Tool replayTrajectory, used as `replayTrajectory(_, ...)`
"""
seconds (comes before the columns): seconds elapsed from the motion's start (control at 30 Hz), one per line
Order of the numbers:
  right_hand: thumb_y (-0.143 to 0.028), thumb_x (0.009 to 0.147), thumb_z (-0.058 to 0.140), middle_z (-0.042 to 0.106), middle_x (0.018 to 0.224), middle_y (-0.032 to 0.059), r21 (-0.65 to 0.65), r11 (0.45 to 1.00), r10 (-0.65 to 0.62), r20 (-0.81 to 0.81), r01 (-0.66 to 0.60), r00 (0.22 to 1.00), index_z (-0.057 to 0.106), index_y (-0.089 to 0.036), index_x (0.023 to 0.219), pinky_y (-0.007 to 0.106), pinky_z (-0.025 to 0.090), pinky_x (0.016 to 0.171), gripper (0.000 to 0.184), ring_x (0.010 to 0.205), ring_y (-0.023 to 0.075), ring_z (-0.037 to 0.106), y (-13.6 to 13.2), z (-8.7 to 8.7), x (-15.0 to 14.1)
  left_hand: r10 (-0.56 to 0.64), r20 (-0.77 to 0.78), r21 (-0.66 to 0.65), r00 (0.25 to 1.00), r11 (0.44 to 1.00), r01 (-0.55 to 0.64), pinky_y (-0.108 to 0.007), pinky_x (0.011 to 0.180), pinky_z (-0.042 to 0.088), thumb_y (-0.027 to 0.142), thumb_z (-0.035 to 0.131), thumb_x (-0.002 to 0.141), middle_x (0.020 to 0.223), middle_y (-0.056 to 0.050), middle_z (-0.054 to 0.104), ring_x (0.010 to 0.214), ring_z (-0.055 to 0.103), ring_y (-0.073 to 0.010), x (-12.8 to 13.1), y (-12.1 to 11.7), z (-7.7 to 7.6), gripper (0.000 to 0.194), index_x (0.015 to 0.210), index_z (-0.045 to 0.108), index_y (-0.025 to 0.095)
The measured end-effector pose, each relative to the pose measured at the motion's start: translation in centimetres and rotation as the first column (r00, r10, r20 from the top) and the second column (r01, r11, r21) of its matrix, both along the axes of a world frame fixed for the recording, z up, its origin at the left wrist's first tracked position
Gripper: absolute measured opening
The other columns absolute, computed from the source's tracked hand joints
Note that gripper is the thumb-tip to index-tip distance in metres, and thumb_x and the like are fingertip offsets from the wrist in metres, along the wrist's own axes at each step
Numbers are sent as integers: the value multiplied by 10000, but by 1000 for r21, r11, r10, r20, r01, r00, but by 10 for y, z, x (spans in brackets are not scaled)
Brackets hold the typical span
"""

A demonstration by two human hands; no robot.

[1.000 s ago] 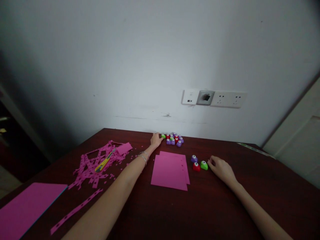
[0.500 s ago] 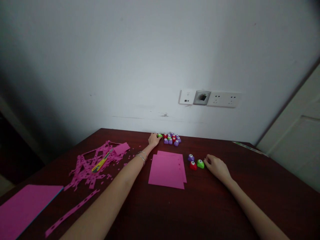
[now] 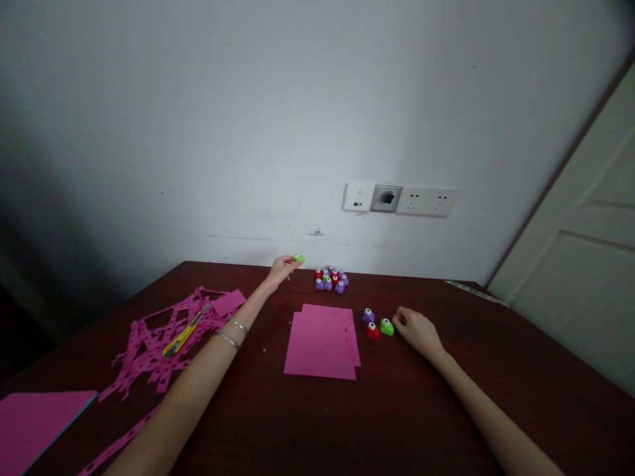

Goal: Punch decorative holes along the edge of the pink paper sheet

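Head view | left hand (image 3: pixel 282 268) pinching small green eye-topped plastic piece (image 3: pixel 300 258) over far side of dark-red wooden counter (image 3: pixel 397 410), presumably fingertip-held for its smallness | overlapping pink sheets (image 3: pixel 317 347) centred, likely for two-sided reach | right hand (image 3: pixel 417 330) loosely curled, grip unclear, just right of another green piece (image 3: pixel 387 328)

A pale, scuffed wall (image 3: pixel 278 119) rises behind the dark reddish-brown counter (image 3: pixel 397 410), with a row of sockets (image 3: pixel 427 202) low on it. A white panelled door (image 3: pixel 590 271) stands at right. The light is dim, the left edge deeply shadowed.
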State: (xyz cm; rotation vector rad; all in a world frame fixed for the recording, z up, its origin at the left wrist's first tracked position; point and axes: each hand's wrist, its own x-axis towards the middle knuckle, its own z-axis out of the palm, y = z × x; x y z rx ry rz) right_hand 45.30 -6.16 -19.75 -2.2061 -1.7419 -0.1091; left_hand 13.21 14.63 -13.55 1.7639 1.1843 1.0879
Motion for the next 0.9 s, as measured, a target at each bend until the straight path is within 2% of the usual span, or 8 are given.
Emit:
replayTrajectory(0.1,-302,814,423,595,695,19,-1,1000,-5,-13,5,1000,490,-197,652,220,265,510,204,611,138,533,0,1,-1,-187,-24,54,982,981,188,-178,359,298,426,659,667,621,9,528,425,397,-51,0,-18,19,318,824,613,152)
replayTrajectory(0.23,-304,811,429,595,690,17,2,1000,-6,-39,6,999,485,-199,649,224,269,508,201,603,140,529,-1,2,-2,-404,-83,62,911,910,409,-182,379,299,390,675,641,656,-16,552,479,428,-66,6,-45,40,268,763,629,156)
replayTrajectory(0.4,-319,813,426,598,664,12,13,1000,-7,-107,8,994,519,-201,683,229,306,509,198,595,143,543,-2,7,-1,-572,-156,-5,806,816,578,-202,414,309,361,661,646,602,-6,534,509,447,-91,16,-71,45,213,743,634,173)
replayTrajectory(0.5,-322,821,420,608,718,6,89,996,22,-184,-6,983,542,-208,890,233,371,543,181,619,137,559,-2,24,-14,-599,-246,22,762,783,622,-216,462,324,351,672,638,604,-9,539,528,458,-96,22,-85,45,198,721,645,173)
replayTrajectory(0.6,-329,793,478,594,718,10,327,938,259,-433,-117,863,539,-184,989,247,431,560,251,609,133,550,-7,56,-43,-637,-304,54,709,731,680,-222,509,343,359,677,635,631,-8,543,575,481,-106,28,-97,47,223,740,653,164)
replayTrajectory(0.7,-358,752,542,615,897,48,323,908,417,-627,-267,658,539,-187,1045,223,441,446,340,594,119,561,-18,88,-78,-692,-308,40,653,677,735,-218,522,346,382,663,658,631,5,531,578,471,-98,31,-106,50,259,785,647,157)
replayTrajectory(0.8,-381,705,616,618,824,40,251,907,415,-676,-339,610,547,-180,1052,214,449,395,406,553,111,550,-30,106,-100,-726,-298,6,620,648,762,-216,518,343,395,658,664,624,12,522,568,458,-91,33,-115,51,273,780,634,149)
replayTrajectory(0.9,-401,701,627,591,703,10,203,916,382,-702,-346,602,568,-172,1001,197,424,326,381,474,92,507,-34,107,-107,-738,-295,-6,607,636,771,-224,517,344,410,659,661,625,6,529,570,461,-96,36,-121,51,288,774,634,147)
